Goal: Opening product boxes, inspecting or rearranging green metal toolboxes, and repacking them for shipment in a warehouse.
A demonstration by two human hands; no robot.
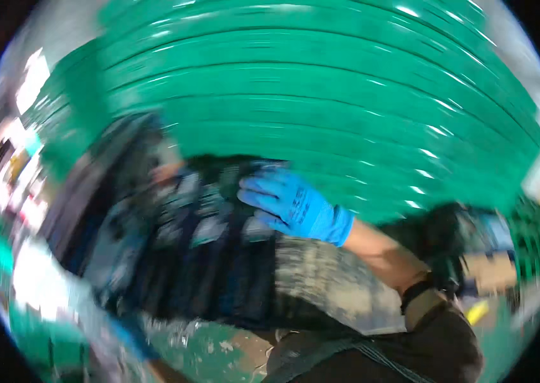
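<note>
The picture is heavily motion-blurred. My right hand (295,207) wears a blue glove, and its bare forearm comes in from the lower right. Its fingers curl over the top edge of a large dark bundle (199,262), black and grey with pale patches, which fills the middle of the view. At the lower left, a blue smear with a strip of skin below it may be my left hand (134,339) under the bundle; what its fingers do is hidden by blur.
A big green ribbed mass (321,96) of stacked curved bands arches over the whole upper half, right behind the bundle. The green floor (212,348) has worn pale patches. Blurred bright shelves (14,172) are at the left, a brown box (490,271) at the right.
</note>
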